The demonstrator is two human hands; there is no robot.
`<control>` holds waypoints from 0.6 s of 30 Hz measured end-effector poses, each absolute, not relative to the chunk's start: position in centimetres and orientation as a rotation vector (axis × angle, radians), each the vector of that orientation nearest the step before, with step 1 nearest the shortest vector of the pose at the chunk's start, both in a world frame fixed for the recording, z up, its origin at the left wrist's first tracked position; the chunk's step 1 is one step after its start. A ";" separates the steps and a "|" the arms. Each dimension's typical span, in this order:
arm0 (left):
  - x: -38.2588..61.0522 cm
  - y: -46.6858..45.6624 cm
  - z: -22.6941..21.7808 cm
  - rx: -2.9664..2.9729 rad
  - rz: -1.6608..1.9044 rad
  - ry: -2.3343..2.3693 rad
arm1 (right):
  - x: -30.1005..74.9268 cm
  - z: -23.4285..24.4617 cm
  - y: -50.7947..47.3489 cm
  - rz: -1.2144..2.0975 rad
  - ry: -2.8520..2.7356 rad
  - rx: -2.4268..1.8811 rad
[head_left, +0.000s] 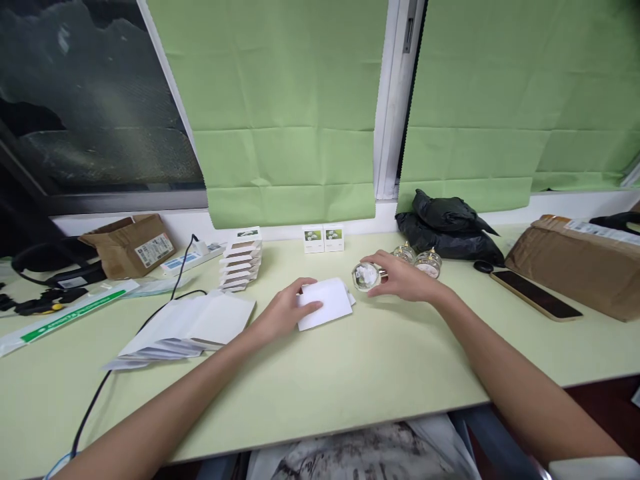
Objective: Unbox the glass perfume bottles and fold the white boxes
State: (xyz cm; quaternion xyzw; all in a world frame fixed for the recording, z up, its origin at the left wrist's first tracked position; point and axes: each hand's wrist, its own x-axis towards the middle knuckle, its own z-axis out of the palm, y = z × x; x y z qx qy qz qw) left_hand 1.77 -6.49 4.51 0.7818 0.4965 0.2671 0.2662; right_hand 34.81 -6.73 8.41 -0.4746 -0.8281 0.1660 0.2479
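Observation:
My left hand [295, 305] grips a small white paper box [327, 303] from its left side, thumb on top, just over the table. In my right hand [395, 277] is a round glass bottle [366, 276] with white stuff inside, tipped on its side so its base faces left. The bottle is close to the box's right end, apart from it. Behind my right hand stand more glass bottles [429, 262] with gold tops, partly hidden by the hand. Two white printed boxes [323, 239] stand upright at the back.
Folded flat white boxes [200, 320] lie at left, with a stack of white boxes [243, 260] behind. A cardboard box [131, 247], power strip [193, 259] and black cable [95, 400] are further left. At right are black plastic bags [447, 230], a phone [535, 293] and a brown parcel [575, 263].

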 end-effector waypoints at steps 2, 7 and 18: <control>1.6 -6.2 4.0 2.136 0.634 1.413 | 35.6 9.0 -6.9 0.490 -2.325 -1.341; 1.9 -6.9 3.7 2.489 0.676 1.373 | 36.6 9.6 -7.3 0.593 -2.420 -1.389; 3.8 -9.2 5.2 2.798 0.474 1.440 | 36.3 8.7 -7.0 0.638 -2.453 -1.385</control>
